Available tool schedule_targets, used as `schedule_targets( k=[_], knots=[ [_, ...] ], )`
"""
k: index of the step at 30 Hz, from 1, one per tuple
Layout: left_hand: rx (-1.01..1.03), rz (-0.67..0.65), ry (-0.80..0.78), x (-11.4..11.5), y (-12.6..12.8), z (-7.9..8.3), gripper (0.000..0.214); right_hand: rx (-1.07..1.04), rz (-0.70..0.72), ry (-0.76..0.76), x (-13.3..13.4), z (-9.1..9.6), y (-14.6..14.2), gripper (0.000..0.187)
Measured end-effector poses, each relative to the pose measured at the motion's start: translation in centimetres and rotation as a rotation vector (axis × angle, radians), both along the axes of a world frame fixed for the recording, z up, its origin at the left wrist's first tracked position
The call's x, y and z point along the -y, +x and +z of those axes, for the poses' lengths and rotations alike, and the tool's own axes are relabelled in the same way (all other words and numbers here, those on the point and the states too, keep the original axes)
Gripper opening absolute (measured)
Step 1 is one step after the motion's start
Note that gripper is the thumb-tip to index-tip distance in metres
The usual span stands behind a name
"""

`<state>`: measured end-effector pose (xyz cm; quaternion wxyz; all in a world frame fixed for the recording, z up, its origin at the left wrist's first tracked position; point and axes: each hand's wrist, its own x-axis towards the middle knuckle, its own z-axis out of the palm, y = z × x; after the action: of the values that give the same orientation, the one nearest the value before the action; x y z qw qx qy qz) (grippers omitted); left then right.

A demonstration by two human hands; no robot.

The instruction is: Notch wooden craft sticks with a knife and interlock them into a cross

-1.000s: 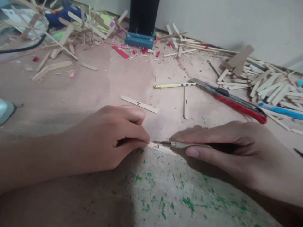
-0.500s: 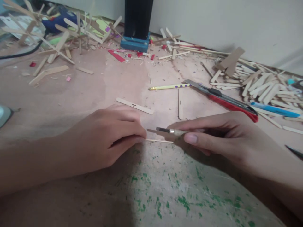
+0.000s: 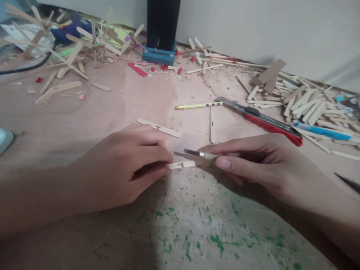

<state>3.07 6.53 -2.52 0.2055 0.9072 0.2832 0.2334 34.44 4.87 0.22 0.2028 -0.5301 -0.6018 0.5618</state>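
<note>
My left hand (image 3: pixel 140 161) pinches one end of a popsicle stick (image 3: pixel 188 164) close to the tabletop. A small dark notch shows in the stick's face near my fingertips. Between the thumb and fingers of my right hand (image 3: pixel 247 161) is a small chisel (image 3: pixel 206 154) with a metal collar. Its dark flat blade points left, just above the stick, and I cannot tell whether they touch. Just beyond my left hand lies a notched popsicle stick (image 3: pixel 168 131). Another stick with a small slot (image 3: pixel 212 129) lies behind my right hand.
A red utility knife (image 3: pixel 270 125) and a pencil (image 3: pixel 197 105) lie behind my hands. Loose popsicle sticks (image 3: pixel 309 103) pile up at right beside a blue pen (image 3: pixel 323 131). Joined sticks (image 3: pixel 67 62) stand at back left. A dark upright post on a blue base (image 3: pixel 159 56) stands at the wall.
The popsicle stick in my left hand has turned from its thin edge to show its flat, notched face. My right hand keeps the chisel at nearly the same place.
</note>
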Motion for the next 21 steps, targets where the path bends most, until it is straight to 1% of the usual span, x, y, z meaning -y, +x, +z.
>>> schedule_targets(
  k=[2,6,8,9,10,12,14,15,18,20,21],
  knots=[
    [0.002,-0.008,0.013,-0.1,0.0,-0.2,0.012,-0.009,0.003,0.016,0.0,-0.1,-0.1,0.030],
    [0.037,-0.029,0.016,0.0,0.0,-0.5,0.019,-0.030,0.000,0.016,-0.1,0.1,-0.4,0.030],
    [0.060,-0.049,0.004,0.3,0.0,-0.5,0.020,-0.007,-0.007,0.073,0.0,0.2,-0.5,0.029],
    [0.068,-0.060,-0.003,0.4,0.0,-0.4,0.020,0.022,-0.003,0.147,0.1,0.2,-0.5,0.028],
    [0.076,-0.071,-0.005,0.5,0.0,-0.4,0.020,0.067,0.015,0.260,0.2,0.1,-0.5,0.026],
    [0.079,-0.096,0.006,0.7,0.0,-0.3,0.020,0.182,0.084,0.533,0.6,-0.2,-0.5,0.022],
    [0.063,-0.133,0.039,0.8,0.0,-0.3,0.020,0.264,0.163,0.756,1.0,-0.8,-0.6,0.020],
    [0.053,-0.153,0.066,0.9,0.0,-0.3,0.022,0.285,0.194,0.828,1.1,-1.1,-0.6,0.020],
    [0.025,-0.177,0.141,0.9,0.0,-0.6,0.037,0.317,0.250,0.958,1.2,-1.6,-0.6,0.022],
    [0.028,-0.160,0.157,0.9,-0.1,-0.8,0.044,0.341,0.274,1.018,1.2,-1.6,-0.6,0.022],
    [0.031,-0.146,0.144,0.9,-0.1,-0.8,0.043,0.354,0.273,1.038,1.1,-1.4,-0.6,0.021]
  ],
)
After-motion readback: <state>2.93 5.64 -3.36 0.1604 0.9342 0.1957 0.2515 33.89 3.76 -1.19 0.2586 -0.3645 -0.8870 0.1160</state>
